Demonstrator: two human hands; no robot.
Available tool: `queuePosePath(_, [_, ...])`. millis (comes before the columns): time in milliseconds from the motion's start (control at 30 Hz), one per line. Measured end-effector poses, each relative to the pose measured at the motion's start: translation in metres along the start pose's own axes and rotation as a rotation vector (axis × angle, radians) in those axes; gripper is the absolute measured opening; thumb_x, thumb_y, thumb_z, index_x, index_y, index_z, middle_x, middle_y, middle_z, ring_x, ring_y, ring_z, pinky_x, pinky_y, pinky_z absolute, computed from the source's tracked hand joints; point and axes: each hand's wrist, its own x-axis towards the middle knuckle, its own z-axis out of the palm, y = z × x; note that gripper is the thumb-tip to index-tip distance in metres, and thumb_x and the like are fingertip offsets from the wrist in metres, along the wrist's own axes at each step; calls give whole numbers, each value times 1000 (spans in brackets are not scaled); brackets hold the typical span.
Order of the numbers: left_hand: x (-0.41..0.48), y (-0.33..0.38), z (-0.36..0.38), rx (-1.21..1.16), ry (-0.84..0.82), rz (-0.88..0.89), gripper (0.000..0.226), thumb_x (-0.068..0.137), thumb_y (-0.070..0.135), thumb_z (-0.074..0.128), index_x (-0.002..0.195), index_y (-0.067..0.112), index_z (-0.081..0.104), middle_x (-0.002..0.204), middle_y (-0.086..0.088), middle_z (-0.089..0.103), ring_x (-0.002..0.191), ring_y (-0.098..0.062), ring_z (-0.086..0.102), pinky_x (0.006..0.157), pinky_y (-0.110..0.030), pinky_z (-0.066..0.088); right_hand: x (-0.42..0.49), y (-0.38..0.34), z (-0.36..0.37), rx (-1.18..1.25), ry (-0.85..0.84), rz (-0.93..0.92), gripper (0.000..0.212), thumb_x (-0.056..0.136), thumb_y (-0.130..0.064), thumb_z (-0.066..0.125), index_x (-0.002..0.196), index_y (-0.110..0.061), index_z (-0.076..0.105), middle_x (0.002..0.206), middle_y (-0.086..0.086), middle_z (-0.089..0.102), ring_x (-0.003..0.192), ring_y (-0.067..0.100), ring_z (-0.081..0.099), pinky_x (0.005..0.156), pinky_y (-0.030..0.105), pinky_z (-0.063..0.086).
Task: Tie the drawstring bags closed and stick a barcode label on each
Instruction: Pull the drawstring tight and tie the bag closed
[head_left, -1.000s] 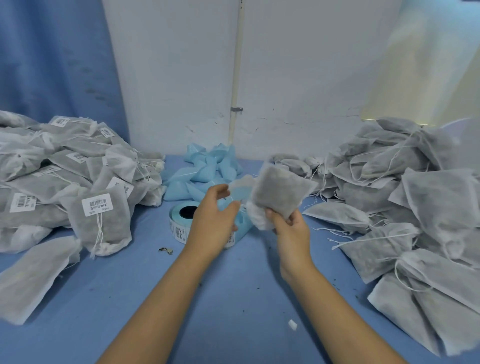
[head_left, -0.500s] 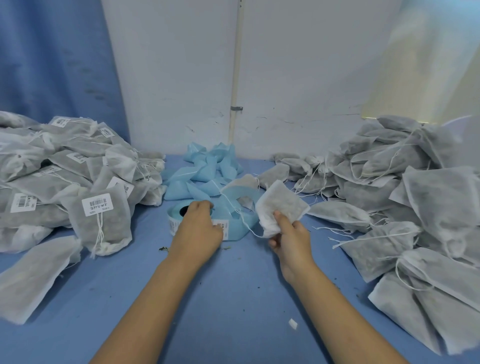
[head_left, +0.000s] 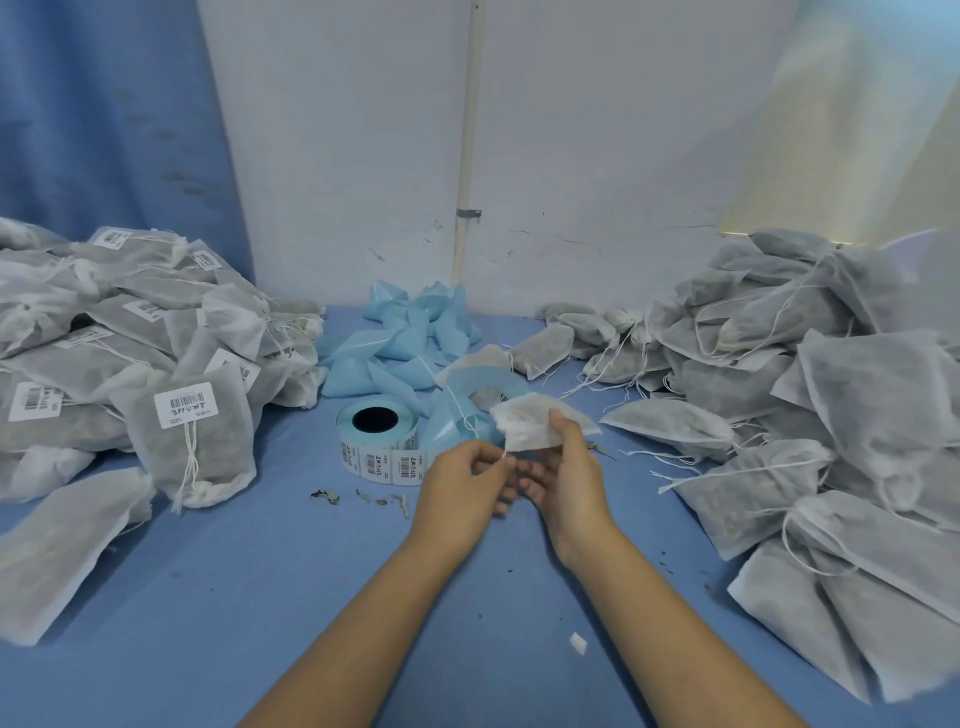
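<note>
My right hand (head_left: 569, 480) holds a small white drawstring bag (head_left: 530, 423) by its lower edge, just right of the label roll (head_left: 376, 439). My left hand (head_left: 460, 491) pinches the bag's white drawstring end between thumb and forefinger, close beside the right hand. The roll of barcode labels stands on the blue table (head_left: 270, 587) with a strip of labels along its front. A pile of labelled bags (head_left: 130, 353) lies at the left. A pile of bags without labels (head_left: 810, 395) lies at the right.
Crumpled blue label backing (head_left: 410, 338) is heaped behind the roll against the white wall. Dried leaf bits (head_left: 358, 498) and a small white scrap (head_left: 577, 643) lie on the table. A flat bag (head_left: 57, 551) rests at the near left edge.
My left hand left the label roll and moved right to pinch the drawstring. My right hand lowered the bag towards the table.
</note>
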Motion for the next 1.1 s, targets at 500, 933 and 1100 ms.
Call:
queuePosePath(500, [-4,-2,0,-175,-67,-13,29,95,1,39,106,20,57,44,1,43,36,-11,40,38,-20,32,-16,9,-1,-189,-259,-198,26,90,-2,50,70,1,66,48,21,52,36,27,49,42,24,44])
queuePosePath(933, [-1,3,3,-159,-97,-108,38,88,-11,33,113,9,54,43,6,33,36,-5,28,38,-17,22,-2,7,-9,24,-75,-48,21,90,3,52,80,-4,69,71,2,73,66,7,64,62,14,49])
queuePosePath(1100, [0,-1,8,-47,-106,-65,36,87,-6,36,109,15,56,40,12,39,40,-8,33,43,-21,28,-2,4,-11,176,-52,16,18,91,2,50,84,-3,66,71,4,70,70,11,64,68,19,49])
